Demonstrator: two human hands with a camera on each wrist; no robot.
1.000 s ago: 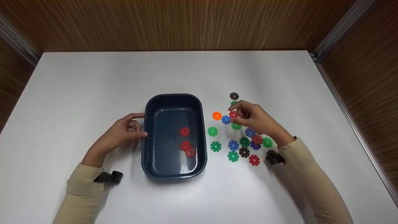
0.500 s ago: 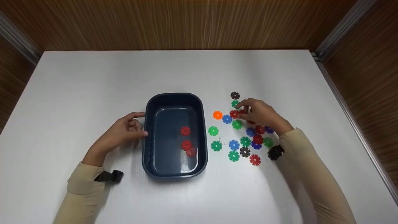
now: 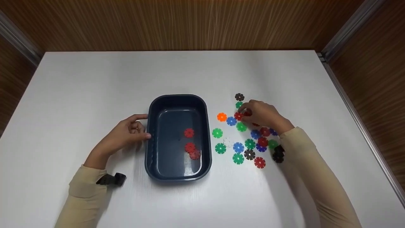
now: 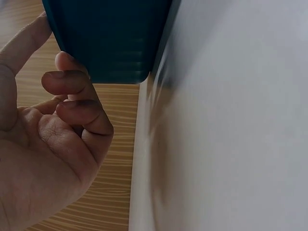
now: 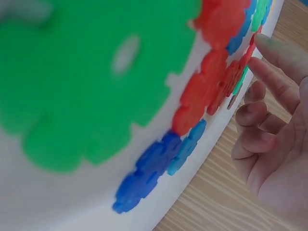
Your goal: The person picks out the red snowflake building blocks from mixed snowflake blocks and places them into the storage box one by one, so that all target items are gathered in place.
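- The dark blue tray (image 3: 178, 100) is set near the middle of the white table (image 3: 95, 79), and its left wall is touched by the left hand (image 3: 125, 134): the index finger lies at the rim and the thumb tip against the wall, apparently so that the tray is kept from sliding.
- In the left wrist view, the left hand's (image 4: 45, 144) grip is seen loose; the other fingers are curled into the palm and nothing is clasped.
- Three red snowflake discs (image 3: 190, 145) are seen inside the tray, toward its 4 o'clock corner, one apart and two overlapping.
- At 3 o'clock of the tray, a loose cluster of discs (image 3: 245, 139) in green, blue, red, purple, brown and orange is spread flat on the table, which leaves each colour open to view.
- The right hand (image 3: 264, 115) is lowered onto the 12 o'clock end of that cluster, fingertips narrowed at a red disc (image 3: 239, 116) lying beside a blue disc (image 3: 231, 121) and an orange disc (image 3: 221, 117).
- Whether the red disc is already pinched cannot be told; in the right wrist view the fingers (image 5: 269, 53) are seen just meeting the edges of red discs.
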